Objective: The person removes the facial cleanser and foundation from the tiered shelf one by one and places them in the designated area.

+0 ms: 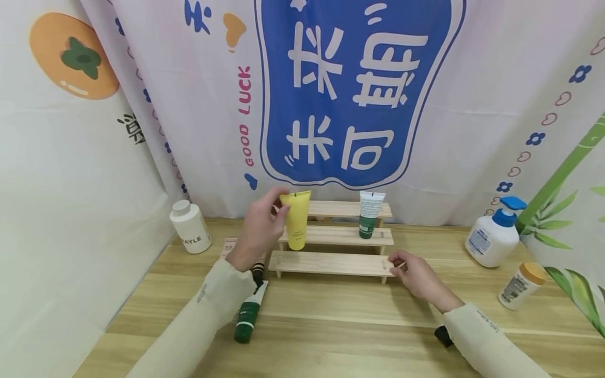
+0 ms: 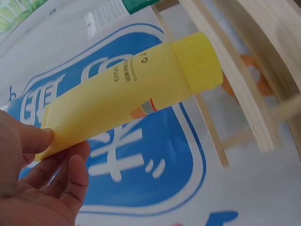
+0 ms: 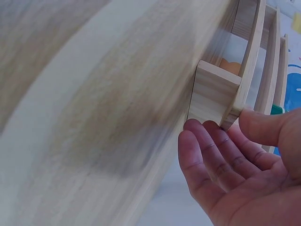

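Note:
My left hand [image 1: 261, 223] pinches a yellow squeeze tube [image 1: 297, 223] by its flat sealed end, cap down. In the left wrist view the tube's cap [image 2: 200, 63] overlaps the boards of the wooden stepped rack [image 1: 326, 264]. A white and green tube [image 1: 371, 215] stands cap down on the rack's middle step, toward the right. With thumb above and fingers below, my right hand [image 1: 416, 274] holds the right end of the lowest step; the right wrist view shows the thumb at the board's corner [image 3: 235, 110].
Behind my left sleeve lie a green and white tube [image 1: 247, 317] and a pinkish box [image 1: 229, 245], partly hidden. A white bottle [image 1: 191, 227] stands at the back left. To the right are a blue-topped pump bottle [image 1: 493, 237] and an orange-capped bottle [image 1: 520, 286]. A black object [image 1: 443, 336] sits by my right sleeve.

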Action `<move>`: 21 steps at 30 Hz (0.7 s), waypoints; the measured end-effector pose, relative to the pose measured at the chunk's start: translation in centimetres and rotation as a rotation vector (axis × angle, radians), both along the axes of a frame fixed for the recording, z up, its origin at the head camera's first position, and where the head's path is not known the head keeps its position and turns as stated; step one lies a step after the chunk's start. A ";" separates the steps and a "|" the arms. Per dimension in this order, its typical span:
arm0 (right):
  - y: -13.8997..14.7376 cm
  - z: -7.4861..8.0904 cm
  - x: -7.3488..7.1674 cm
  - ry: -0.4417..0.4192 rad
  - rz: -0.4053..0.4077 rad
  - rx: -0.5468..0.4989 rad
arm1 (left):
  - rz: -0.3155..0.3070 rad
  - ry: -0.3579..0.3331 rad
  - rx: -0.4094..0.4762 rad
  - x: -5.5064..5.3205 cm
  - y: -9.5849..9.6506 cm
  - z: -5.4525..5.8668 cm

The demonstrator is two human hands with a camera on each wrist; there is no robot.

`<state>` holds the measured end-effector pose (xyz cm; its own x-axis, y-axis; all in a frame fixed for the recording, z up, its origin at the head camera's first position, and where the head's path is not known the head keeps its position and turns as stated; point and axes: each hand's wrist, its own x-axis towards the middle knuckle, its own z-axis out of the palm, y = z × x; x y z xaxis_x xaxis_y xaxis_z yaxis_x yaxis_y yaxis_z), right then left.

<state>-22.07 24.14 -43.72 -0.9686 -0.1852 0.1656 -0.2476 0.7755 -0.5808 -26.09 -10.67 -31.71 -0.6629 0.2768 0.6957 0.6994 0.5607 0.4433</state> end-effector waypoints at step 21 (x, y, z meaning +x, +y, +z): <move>0.0 0.2 0.1 -0.011 0.009 -0.008 | 0.202 -0.367 -0.303 4.7 -10.9 -1.7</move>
